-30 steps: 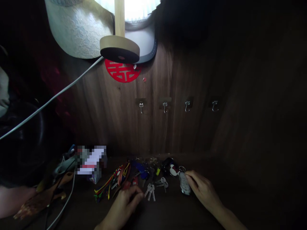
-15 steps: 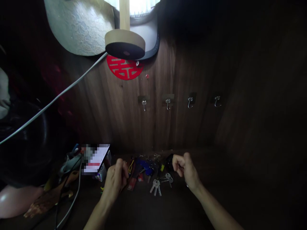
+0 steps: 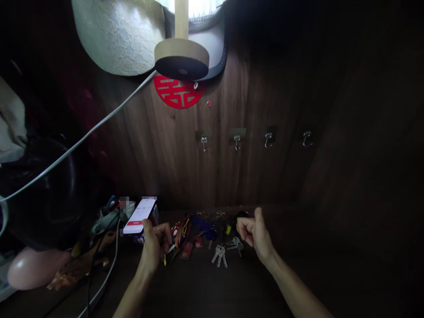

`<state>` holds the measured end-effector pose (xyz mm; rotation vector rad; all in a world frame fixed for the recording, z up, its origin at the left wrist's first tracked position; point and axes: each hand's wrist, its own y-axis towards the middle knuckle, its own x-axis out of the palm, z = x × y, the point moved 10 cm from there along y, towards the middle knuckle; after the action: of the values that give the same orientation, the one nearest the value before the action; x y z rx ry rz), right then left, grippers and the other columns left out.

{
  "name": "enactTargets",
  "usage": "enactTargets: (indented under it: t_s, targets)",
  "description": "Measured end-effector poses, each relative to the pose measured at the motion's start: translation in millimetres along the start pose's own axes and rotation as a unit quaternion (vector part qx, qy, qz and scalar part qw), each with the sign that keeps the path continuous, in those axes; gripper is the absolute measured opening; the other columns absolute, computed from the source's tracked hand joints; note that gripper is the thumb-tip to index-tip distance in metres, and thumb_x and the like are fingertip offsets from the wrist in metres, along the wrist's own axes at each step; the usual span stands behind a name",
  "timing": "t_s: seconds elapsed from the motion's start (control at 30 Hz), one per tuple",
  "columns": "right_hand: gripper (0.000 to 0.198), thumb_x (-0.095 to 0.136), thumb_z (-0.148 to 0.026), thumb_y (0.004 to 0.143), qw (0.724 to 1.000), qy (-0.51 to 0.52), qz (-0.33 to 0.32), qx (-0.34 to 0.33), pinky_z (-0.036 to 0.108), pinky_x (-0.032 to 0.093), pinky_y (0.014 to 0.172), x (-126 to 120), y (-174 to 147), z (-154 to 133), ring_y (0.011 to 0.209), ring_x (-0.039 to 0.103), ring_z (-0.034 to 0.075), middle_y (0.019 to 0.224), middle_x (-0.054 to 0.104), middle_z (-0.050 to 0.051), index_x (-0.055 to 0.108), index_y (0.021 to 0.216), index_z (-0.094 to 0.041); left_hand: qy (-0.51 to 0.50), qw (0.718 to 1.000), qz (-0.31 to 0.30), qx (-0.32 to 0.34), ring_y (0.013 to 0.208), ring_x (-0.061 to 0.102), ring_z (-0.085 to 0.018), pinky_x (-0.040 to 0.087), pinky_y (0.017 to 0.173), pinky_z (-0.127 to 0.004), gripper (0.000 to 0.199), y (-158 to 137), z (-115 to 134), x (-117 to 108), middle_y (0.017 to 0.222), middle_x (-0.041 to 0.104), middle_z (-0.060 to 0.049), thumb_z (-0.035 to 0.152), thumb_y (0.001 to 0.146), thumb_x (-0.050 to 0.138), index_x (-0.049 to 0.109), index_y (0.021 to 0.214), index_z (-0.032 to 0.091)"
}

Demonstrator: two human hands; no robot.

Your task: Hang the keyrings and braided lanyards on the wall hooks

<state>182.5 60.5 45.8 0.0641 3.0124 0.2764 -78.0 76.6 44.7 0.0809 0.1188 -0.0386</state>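
My left hand (image 3: 154, 243) is beside the lower right end of a phone (image 3: 141, 216), its thumb apart from loosely bent fingers. No object shows in it, and whether the thumb touches the phone I cannot tell. My right hand (image 3: 260, 236) hovers right of the key pile, fingers curled in and thumb raised, with nothing visible in the grip. Between the hands lie a bunch of silver keys (image 3: 219, 256), more keys (image 3: 236, 244), blue-headed keys (image 3: 207, 230), red tags (image 3: 187, 250) and a cluster of colourful cords (image 3: 181, 233).
Several metal hooks (image 3: 237, 140) are stuck to the wooden back wall. Above hang caps (image 3: 122, 39), a red paper-cut ornament (image 3: 179, 95) and a lamp with a round base (image 3: 181, 55). A white cable (image 3: 82, 137) crosses the left side, over a pink balloon-like object (image 3: 36, 267).
My left hand has shifted left toward the phone, its thumb spreading from the fingers and uncovering the cords. My right hand stays much the same. The view has turned slightly left.
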Motion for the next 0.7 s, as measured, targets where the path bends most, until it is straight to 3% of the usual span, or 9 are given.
enactTargets:
  t_s: [0.17, 0.3, 0.43, 0.53, 0.63, 0.7]
  targets:
    - [0.077, -0.001, -0.077, 0.074, 1.000, 0.000, 0.008, 0.007, 0.023, 0.016, 0.039, -4.1, -2.4, 6.5, 0.033, 0.023, 0.007, 0.035, 0.030, -0.004, 0.039, 0.040, -0.021, -0.011, 1.000, -0.027, 0.004, 0.030, 0.024, -0.008, 0.013, 0.034, -0.020, 0.083, 1.8, 1.1, 11.2, 0.030, 0.033, 0.003, 0.086, 0.058, -0.006, 0.042, 0.041, 0.021]
    - [0.076, 0.000, -0.073, 0.078, 1.000, -0.006, 0.020, 0.011, 0.023, 0.021, 0.041, -12.0, -2.2, 14.8, 0.033, 0.027, 0.008, 0.034, 0.032, -0.004, 0.042, 0.044, -0.020, -0.026, 0.999, -0.032, -0.003, 0.031, 0.033, -0.007, 0.019, 0.035, -0.018, 0.081, 8.1, -7.0, 21.9, 0.035, 0.043, 0.001, 0.080, 0.069, 0.000, 0.048, 0.047, 0.017]
    - [0.061, 0.021, -0.064, 0.085, 0.991, -0.115, 0.054, -0.032, 0.023, 0.031, 0.045, -28.8, 0.0, 15.1, 0.043, 0.044, 0.011, 0.045, 0.049, -0.002, 0.052, 0.058, -0.019, 0.015, 1.000, -0.011, 0.019, 0.043, 0.051, -0.012, 0.033, 0.038, -0.020, 0.065, 16.5, -10.4, 33.3, 0.053, 0.060, -0.002, 0.070, 0.078, 0.026, 0.058, 0.066, 0.015]
    - [0.038, 0.039, -0.048, 0.088, 0.948, -0.294, 0.068, -0.105, 0.027, 0.040, 0.061, -38.4, -1.5, 10.0, 0.064, 0.055, 0.016, 0.065, 0.061, 0.001, 0.057, 0.069, -0.021, 0.107, 0.992, 0.012, 0.060, 0.064, 0.063, -0.017, 0.046, 0.051, -0.024, 0.043, 24.9, -10.1, 39.5, 0.073, 0.068, -0.004, 0.054, 0.079, 0.044, 0.062, 0.083, 0.016]
    - [0.023, 0.042, -0.031, 0.089, 0.880, -0.441, 0.060, -0.167, 0.034, 0.039, 0.074, -40.5, -5.5, 13.3, 0.082, 0.056, 0.021, 0.081, 0.065, 0.003, 0.061, 0.078, -0.023, 0.220, 0.967, 0.024, 0.125, 0.084, 0.065, -0.019, 0.049, 0.073, -0.028, 0.028, 35.3, -7.6, 46.5, 0.091, 0.070, -0.003, 0.036, 0.083, 0.043, 0.062, 0.095, 0.019]
    - [0.019, 0.043, -0.023, 0.088, 0.856, -0.480, 0.056, -0.183, 0.036, 0.038, 0.077, -42.7, -6.8, 20.0, 0.087, 0.055, 0.022, 0.086, 0.065, 0.003, 0.062, 0.084, -0.024, 0.289, 0.944, 0.030, 0.156, 0.094, 0.063, -0.018, 0.047, 0.082, -0.029, 0.028, 43.0, -6.8, 51.4, 0.100, 0.069, -0.003, 0.026, 0.085, 0.040, 0.061, 0.102, 0.021]
